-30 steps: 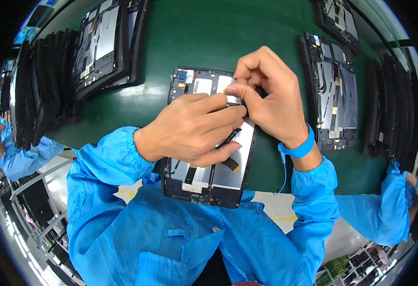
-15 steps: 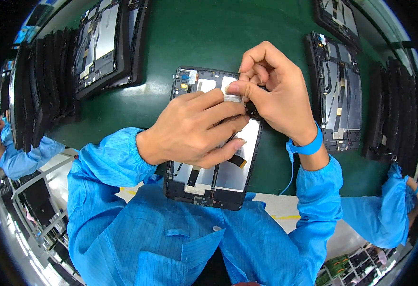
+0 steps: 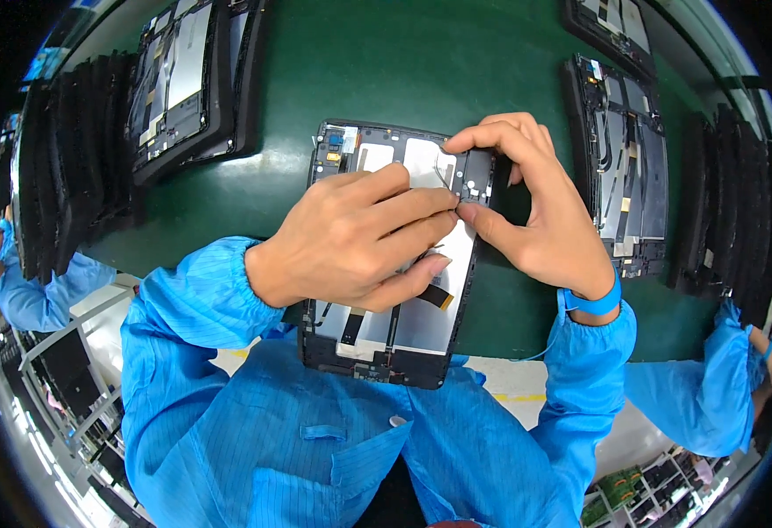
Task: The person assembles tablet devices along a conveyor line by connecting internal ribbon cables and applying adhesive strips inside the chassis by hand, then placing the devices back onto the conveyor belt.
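Note:
An opened tablet panel [image 3: 377,370] with a black frame, silver-white plates and dark flat ribbon cables lies in front of me. My left hand [image 3: 355,233] rests palm down across its middle, fingers bent and spread, the tips pressing near the right side. My right hand [image 3: 548,207] arches over the upper right edge, forefinger and thumb wide apart. Its forefinger touches near the top edge; the thumb tip meets my left fingertips. A thin dark wire [image 3: 441,173] curves over the white plate between the two hands. What lies under the left palm is hidden.
More tablet panels on black foam lie at upper left [image 3: 175,84], at right [image 3: 628,167] and at upper right [image 3: 614,31]. Stacks of black foam trays stand far left [image 3: 78,158] and far right [image 3: 729,211] on the green table [image 3: 351,66]. People in blue sleeves sit at both sides.
My right hand has opened from a pinch, moving down and right, its thumb now by my left fingertips. The wire and upper right corner of the panel show now. My left hand has barely moved.

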`<state>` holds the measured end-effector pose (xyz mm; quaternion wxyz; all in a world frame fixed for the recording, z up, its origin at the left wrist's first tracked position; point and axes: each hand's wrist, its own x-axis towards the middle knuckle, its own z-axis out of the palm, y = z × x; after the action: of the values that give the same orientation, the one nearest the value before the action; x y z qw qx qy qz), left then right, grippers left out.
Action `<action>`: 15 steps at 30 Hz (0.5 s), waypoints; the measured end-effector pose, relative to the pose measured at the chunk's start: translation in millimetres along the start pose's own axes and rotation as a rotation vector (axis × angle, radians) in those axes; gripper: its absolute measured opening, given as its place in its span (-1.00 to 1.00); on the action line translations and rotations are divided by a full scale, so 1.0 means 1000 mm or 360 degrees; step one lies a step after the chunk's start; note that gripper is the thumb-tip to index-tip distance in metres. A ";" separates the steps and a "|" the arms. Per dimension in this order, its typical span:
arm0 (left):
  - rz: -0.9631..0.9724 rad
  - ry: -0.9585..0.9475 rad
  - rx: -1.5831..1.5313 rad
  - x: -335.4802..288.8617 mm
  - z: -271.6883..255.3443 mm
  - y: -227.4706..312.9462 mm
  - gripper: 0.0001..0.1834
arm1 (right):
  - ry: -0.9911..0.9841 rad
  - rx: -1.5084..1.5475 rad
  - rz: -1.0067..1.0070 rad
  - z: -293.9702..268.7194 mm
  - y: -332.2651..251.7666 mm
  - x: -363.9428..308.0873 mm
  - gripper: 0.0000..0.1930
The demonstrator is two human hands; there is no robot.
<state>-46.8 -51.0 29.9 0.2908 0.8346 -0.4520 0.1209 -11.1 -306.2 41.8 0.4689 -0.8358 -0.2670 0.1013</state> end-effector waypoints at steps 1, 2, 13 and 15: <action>-0.0002 0.0003 0.0003 0.000 0.000 0.000 -0.60 | -0.0006 -0.0002 0.0001 -0.001 0.000 0.000 -0.46; -0.0004 0.0007 0.0006 0.000 0.000 0.000 -0.60 | -0.0038 0.0056 0.0065 -0.002 0.000 0.000 -0.46; -0.0021 0.0036 -0.0014 -0.001 0.001 0.001 -0.58 | -0.0075 0.0255 0.0172 0.001 0.010 0.000 -0.47; -0.0019 0.0037 0.0005 -0.001 0.002 0.001 -0.58 | 0.0003 0.0362 0.0179 0.004 0.011 0.000 -0.50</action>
<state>-48.5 -52.0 28.2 0.2956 0.8363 -0.4433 0.1295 -9.5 -307.7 30.2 0.5545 -0.7910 -0.2061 0.1564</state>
